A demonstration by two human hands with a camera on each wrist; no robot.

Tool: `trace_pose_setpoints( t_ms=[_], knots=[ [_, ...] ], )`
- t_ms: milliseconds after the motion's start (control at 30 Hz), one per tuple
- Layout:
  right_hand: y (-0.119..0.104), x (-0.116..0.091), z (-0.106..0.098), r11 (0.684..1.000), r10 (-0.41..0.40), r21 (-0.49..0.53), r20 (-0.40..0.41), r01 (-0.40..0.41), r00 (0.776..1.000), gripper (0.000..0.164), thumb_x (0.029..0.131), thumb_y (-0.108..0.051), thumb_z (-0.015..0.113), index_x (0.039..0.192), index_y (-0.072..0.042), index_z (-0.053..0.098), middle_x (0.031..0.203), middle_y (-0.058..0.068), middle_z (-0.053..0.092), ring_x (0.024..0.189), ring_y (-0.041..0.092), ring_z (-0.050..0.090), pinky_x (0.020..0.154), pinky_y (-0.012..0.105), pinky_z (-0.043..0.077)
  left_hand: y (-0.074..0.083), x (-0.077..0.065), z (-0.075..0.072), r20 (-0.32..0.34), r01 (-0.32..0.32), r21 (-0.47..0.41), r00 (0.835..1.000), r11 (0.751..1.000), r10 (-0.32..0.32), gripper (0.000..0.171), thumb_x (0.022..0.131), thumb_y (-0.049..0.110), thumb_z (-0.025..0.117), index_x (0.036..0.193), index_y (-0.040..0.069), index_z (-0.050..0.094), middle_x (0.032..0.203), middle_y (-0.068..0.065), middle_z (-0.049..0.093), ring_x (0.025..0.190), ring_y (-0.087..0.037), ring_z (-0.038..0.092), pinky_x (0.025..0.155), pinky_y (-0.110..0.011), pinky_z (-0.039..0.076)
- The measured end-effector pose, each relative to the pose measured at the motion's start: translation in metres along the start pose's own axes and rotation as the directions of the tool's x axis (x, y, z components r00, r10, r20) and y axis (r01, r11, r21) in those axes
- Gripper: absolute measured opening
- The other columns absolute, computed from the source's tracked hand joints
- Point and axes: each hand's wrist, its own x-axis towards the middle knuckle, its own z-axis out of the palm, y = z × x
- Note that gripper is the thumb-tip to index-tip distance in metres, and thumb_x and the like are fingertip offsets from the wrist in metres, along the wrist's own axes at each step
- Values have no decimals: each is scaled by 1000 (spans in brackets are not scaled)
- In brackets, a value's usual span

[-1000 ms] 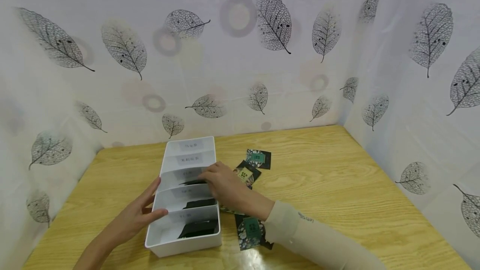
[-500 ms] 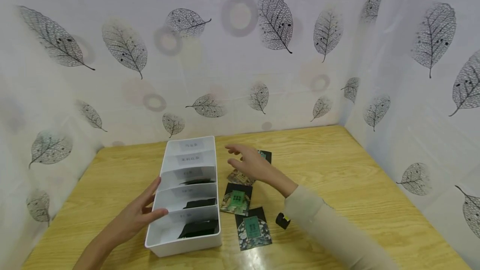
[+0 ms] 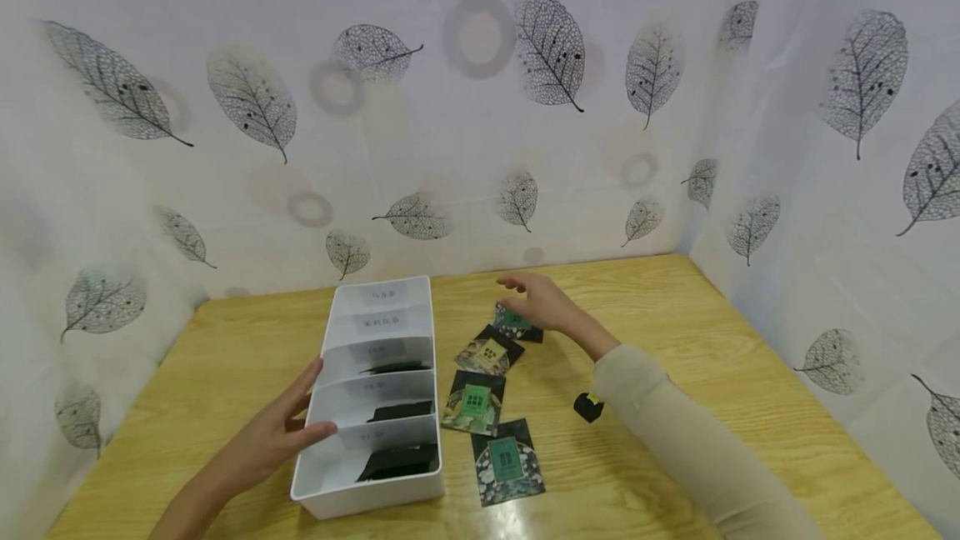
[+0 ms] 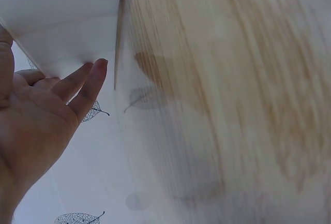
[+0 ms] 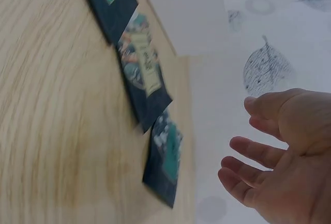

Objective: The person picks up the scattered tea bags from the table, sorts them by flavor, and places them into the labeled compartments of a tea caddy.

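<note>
A long white box (image 3: 375, 497) with labelled compartments stands left of centre; the three nearest hold dark packets (image 3: 401, 461). My left hand (image 3: 262, 432) rests against its left side, fingertips on the outer wall (image 4: 67, 22) in the left wrist view, thumb at the rim. To the box's right lie flat black sachets with floral prints: a teal-labelled one (image 3: 506, 461) nearest, then a green-labelled (image 3: 474, 402), a yellow-labelled (image 3: 489, 351) and a teal-labelled one (image 3: 517, 321) farthest. Over the farthest hovers my right hand (image 3: 547, 302), fingers loosely bent, holding nothing in the right wrist view.
A wood-grain table (image 3: 675, 357) carries everything. Pale leaf-patterned sheeting (image 3: 480, 132) hangs behind it and along both sides. Near the right sleeve (image 3: 675, 423) is a small black object (image 3: 588, 407) with a yellow spot.
My right hand has come out of the box's middle compartment, leaving a dark packet there, and moved right to above the farthest sachet. The left hand stays at the box.
</note>
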Motion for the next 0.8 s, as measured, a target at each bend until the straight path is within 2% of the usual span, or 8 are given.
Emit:
trace_pose_setpoints(
  t_ms=[133,233,333,367,467,600,667,800],
  knots=[
    [13,4,4,999,6,-33,25,-5,1000,43,106,-12,58,147,1,54,147,22,55,125,47,56,99,55,49,1,0,0,10,14,-9,1000,1000,-14,93,103,19,67,167,12,0,166,-34,11,133,-53,49,90,-30,54],
    [20,9,8,997,2,-83,50,2,999,42,105,-7,59,146,2,55,147,22,55,123,46,58,97,53,50,1,0,-1,14,15,-13,1000,1000,-15,94,103,19,67,167,12,0,166,-34,10,132,-52,50,90,-30,54],
    [25,14,14,988,-17,-149,81,29,997,40,104,-3,59,144,2,57,146,21,56,125,42,58,103,52,48,0,0,-1,13,13,-11,1000,1000,-13,94,102,19,68,167,11,0,166,-34,10,133,-52,50,91,-31,54],
    [27,16,16,984,-30,-175,88,46,996,40,103,-2,59,143,2,58,146,22,56,132,40,54,105,52,47,0,0,-1,13,16,-11,1000,1000,-16,94,102,19,67,167,11,0,166,-34,10,132,-52,50,91,-31,54],
    [31,18,21,973,-49,-218,122,75,991,40,102,2,57,142,2,59,148,23,54,136,40,51,108,52,45,0,1,0,13,21,-20,1000,1000,-21,94,102,18,68,167,10,0,166,-34,10,133,-53,49,91,-33,54],
    [33,20,24,970,-21,-236,191,66,981,45,99,7,54,144,-2,59,156,23,44,142,42,43,109,56,42,0,2,0,13,33,-34,999,999,-33,94,102,18,68,167,10,1,166,-34,11,134,-53,47,91,-33,54],
    [32,19,25,967,-1,-247,225,58,974,49,98,9,51,145,-4,58,160,22,40,145,42,40,101,51,47,1,2,0,13,41,-36,999,999,-41,94,102,18,68,167,10,1,165,-34,12,134,-53,48,91,-33,54],
    [28,19,26,943,30,-328,233,49,972,47,100,6,53,145,-5,59,157,19,46,142,41,44,98,50,49,1,1,-1,15,44,-42,999,998,-43,94,102,18,68,167,10,0,164,-36,14,131,-51,52,90,-32,55]
  ],
)
